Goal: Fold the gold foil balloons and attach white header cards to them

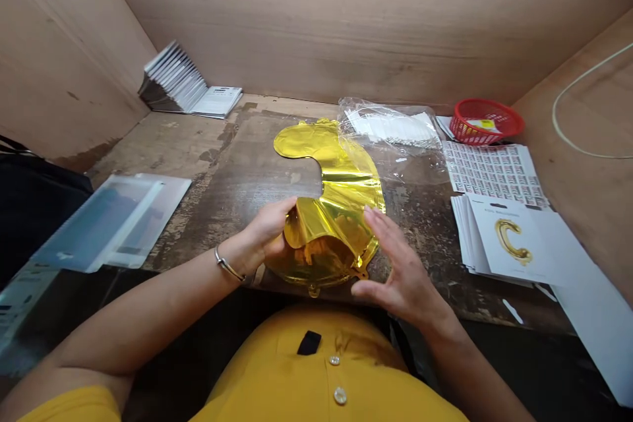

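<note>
A flat gold foil balloon (346, 178) with a curved, C-like outline lies on the dark worn tabletop. Its near end is bent up and over, showing a shiny curl, and small tabs stick out along its edge. My left hand (271, 227) grips the folded near end from the left, thumb and fingers closed on the foil. On the right, my right hand (395, 270) has its fingers stretched out and its thumb apart, the fingertips at the balloon's right edge.
Clear plastic sleeves (119, 217) lie at left, with stacked booklets (178, 82) behind. A plastic bag of white strips (395, 128) sits at the back, beside a red basket (482, 122). To the right are a sticker sheet (494, 171) and cards picturing a gold C (514, 237).
</note>
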The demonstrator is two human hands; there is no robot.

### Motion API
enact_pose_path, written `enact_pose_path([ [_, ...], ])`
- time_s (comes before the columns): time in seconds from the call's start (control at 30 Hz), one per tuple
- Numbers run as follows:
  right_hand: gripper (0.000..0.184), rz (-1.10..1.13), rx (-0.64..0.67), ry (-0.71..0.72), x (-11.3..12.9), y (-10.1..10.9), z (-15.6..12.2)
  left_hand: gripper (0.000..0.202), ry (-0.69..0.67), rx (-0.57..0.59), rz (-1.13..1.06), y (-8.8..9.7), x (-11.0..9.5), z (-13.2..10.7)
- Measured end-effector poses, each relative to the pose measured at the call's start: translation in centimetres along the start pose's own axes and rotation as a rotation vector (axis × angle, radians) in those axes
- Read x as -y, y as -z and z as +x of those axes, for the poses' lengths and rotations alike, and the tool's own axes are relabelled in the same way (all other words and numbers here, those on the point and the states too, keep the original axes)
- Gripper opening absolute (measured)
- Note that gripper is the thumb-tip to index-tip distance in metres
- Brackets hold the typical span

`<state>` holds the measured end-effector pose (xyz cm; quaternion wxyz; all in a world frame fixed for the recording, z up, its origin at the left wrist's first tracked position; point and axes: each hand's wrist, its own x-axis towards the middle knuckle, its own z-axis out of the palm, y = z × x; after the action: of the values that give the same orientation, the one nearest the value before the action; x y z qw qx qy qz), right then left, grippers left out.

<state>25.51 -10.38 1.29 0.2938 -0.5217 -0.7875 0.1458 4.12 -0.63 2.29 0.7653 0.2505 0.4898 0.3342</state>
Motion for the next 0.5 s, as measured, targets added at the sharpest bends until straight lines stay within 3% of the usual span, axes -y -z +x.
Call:
enact_pose_path([
  [0.03,0.096,0.005,-0.023,0.022,0.2,-0.1,-0.2,0.03,0.039,0.01,-0.082,-0.2,0.2,-0.3],
  [0.1,0.069,0.0,-0.108,0.017,0.1,-0.8,-0.1,0.035,0.045,0.076,-0.097,0.0,0.5,-0.8],
  [0.17,0.035,0.049,-0.212,-0.054,-0.7,-1.5,0.6,0.043,-0.082,0.139,0.084,0.7,1.0,-0.9],
  [0.2,0.027,0.097,-0.25,-0.106,-1.1,-1.6,1.2,0.047,-0.198,0.154,0.239,1.2,1.2,-0.7],
  [0.27,0.024,0.185,-0.314,-0.204,-1.6,-1.0,2.8,0.047,-0.441,0.157,0.544,1.8,1.7,0.0],
  [0.33,0.021,0.193,-0.406,-0.23,-1.3,0.7,4.4,0.035,-0.659,0.224,0.865,2.1,1.9,1.0],
  [0.43,0.015,0.034,-0.54,-0.086,0.8,4.5,5.5,0.026,-0.912,0.383,1.303,2.3,1.4,1.9],
  [0.5,0.024,-0.125,-0.557,0.086,2.4,6.6,4.7,0.022,-1.081,0.234,1.311,2.9,0.3,2.0],
])
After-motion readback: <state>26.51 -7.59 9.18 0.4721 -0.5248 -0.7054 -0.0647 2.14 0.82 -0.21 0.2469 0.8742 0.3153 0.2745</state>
